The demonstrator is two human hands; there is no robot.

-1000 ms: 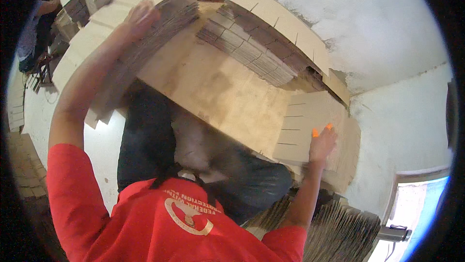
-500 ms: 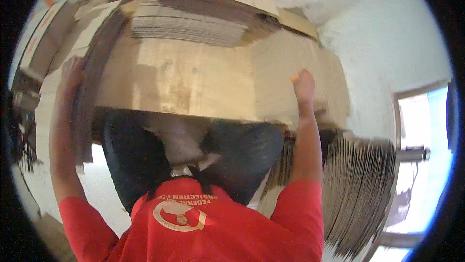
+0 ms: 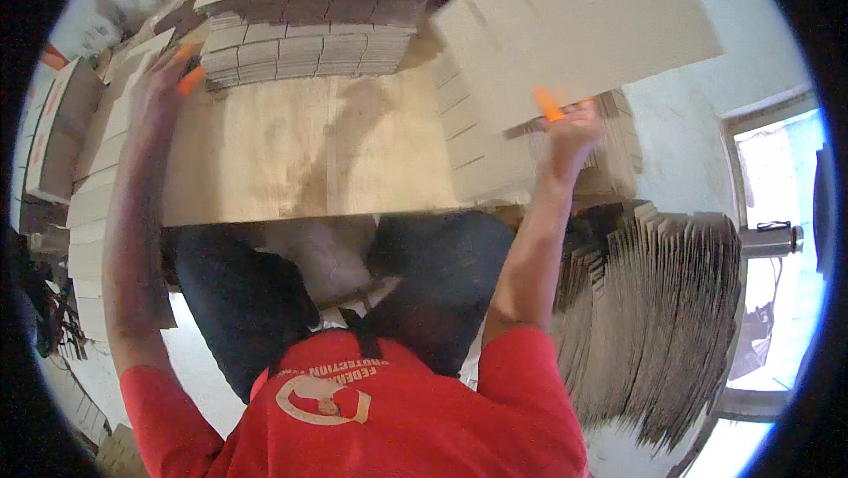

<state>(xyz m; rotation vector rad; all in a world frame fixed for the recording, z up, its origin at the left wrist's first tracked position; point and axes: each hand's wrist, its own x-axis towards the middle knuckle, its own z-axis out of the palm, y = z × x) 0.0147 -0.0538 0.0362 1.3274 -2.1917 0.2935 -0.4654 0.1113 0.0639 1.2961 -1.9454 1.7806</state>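
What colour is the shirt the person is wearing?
The shirt is red with a pale round print, seen best in the head view.

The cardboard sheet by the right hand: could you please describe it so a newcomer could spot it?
Above the wide board across the person's lap, look upper right. The pale sheet slants over the right hand; unlike the bundled stack, it is single and loose.

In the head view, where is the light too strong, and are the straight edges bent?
Head view: the window at the right is overexposed; the cardboard sheet edges curve toward the rim; the right hand looks slightly blurred; the corners are black.
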